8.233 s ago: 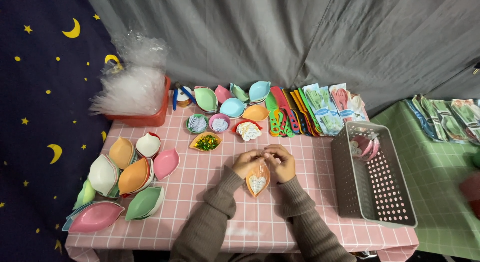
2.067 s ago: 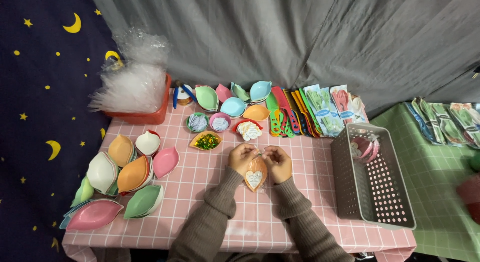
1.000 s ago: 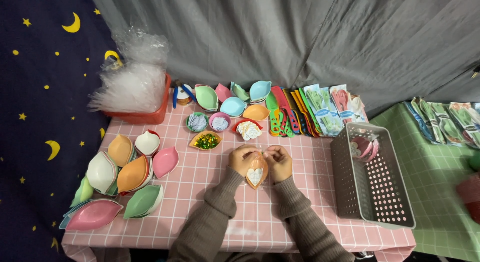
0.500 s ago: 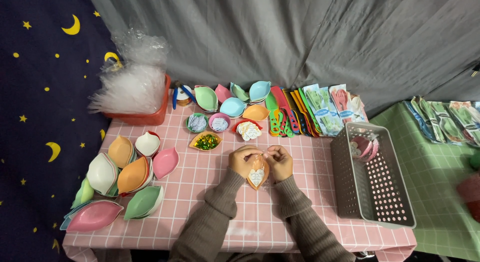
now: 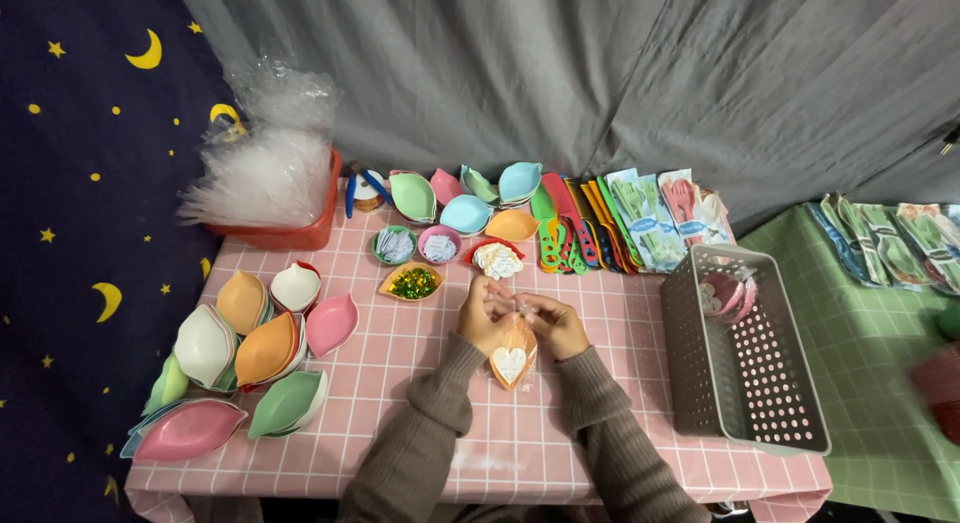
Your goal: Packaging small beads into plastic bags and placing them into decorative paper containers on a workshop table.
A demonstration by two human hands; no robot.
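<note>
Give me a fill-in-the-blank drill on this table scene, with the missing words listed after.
1. Both hands hold an orange leaf-shaped dish bearing a white ____-shaped tag.
2. The grey basket stands to the person's ____.
3. The table wears a ____ checked cloth.
4. The clear bags sit in a ____ bin.

Missing words: heart; right; pink; red

Looks like a home craft-packing setup: pink gridded table (image 5: 400, 403), starry backdrop (image 5: 70, 233), stacked leaf-shaped dishes (image 5: 250, 348) left of the hands.
</note>
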